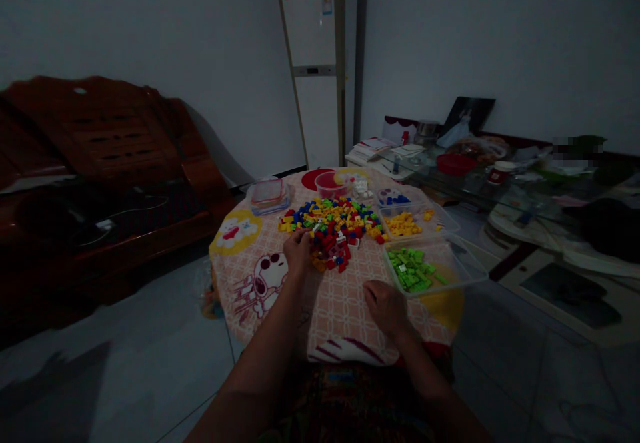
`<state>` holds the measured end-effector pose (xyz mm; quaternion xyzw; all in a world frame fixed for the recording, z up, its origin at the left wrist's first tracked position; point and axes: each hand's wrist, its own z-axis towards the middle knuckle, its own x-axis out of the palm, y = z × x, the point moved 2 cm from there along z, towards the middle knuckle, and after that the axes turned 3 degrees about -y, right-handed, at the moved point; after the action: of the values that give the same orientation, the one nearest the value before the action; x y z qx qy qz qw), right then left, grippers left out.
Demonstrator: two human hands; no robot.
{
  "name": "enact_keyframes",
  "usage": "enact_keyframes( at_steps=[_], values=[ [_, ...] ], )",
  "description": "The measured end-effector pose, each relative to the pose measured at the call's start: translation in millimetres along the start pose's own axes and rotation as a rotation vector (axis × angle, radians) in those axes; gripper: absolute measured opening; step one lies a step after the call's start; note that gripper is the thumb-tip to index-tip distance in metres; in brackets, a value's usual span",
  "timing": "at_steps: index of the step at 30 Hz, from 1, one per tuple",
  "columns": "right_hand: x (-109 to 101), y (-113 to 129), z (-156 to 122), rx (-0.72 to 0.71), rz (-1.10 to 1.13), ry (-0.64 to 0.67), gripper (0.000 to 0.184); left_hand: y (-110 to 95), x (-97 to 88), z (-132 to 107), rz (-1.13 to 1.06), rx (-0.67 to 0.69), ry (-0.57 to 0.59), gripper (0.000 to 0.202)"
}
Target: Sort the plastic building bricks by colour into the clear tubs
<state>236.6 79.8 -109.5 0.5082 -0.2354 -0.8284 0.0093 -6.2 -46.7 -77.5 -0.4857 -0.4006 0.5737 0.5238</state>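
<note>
A heap of mixed red, yellow, blue and green toy bricks point(335, 226) lies in the middle of a small round table with a cartoon-print cloth point(280, 290). My left hand point(299, 251) reaches to the heap's near left edge, fingers curled down among the bricks; what they grip is hidden. My right hand point(385, 306) rests on the cloth near the front, fingers curled under, just left of a clear tray of green bricks point(415, 270). Behind that tray stands a clear tray of yellow bricks point(407, 223).
Further back on the table are a clear box with blue bricks point(393, 196), a red bowl point(327, 183) and a lidded clear box point(267, 193). A dark wooden sofa point(100, 163) stands left, a cluttered glass table point(480, 163) right, a white floor-standing unit point(315, 63) behind.
</note>
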Motion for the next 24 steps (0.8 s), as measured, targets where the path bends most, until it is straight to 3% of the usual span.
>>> enact_keyframes(
  at_steps=[4,9,12,14,17,24],
  values=[
    [0.3,-0.4,0.2,-0.004,0.006,0.004,0.024,-17.9,51.9,-21.2,-0.184,-0.157,0.202,0.034],
    [1.0,-0.7,0.4,-0.006,0.011,-0.002,0.026,-43.1,127.9,-46.8,-0.353,-0.033,0.453,0.031],
    [0.2,0.0,0.2,-0.013,0.002,-0.003,0.026,-56.1,151.2,-56.8,-0.458,0.077,0.637,0.048],
    [-0.6,0.9,0.1,-0.014,-0.007,0.000,0.025,-59.0,150.5,-59.7,-0.451,0.142,0.687,0.053],
    [-1.8,2.4,0.1,-0.008,-0.021,0.001,0.025,-54.1,128.6,-57.3,-0.323,0.213,0.639,0.049],
    [-1.2,1.4,-0.2,0.006,-0.010,0.000,0.023,-27.9,36.9,-32.6,0.197,0.327,0.379,0.028]
  ],
)
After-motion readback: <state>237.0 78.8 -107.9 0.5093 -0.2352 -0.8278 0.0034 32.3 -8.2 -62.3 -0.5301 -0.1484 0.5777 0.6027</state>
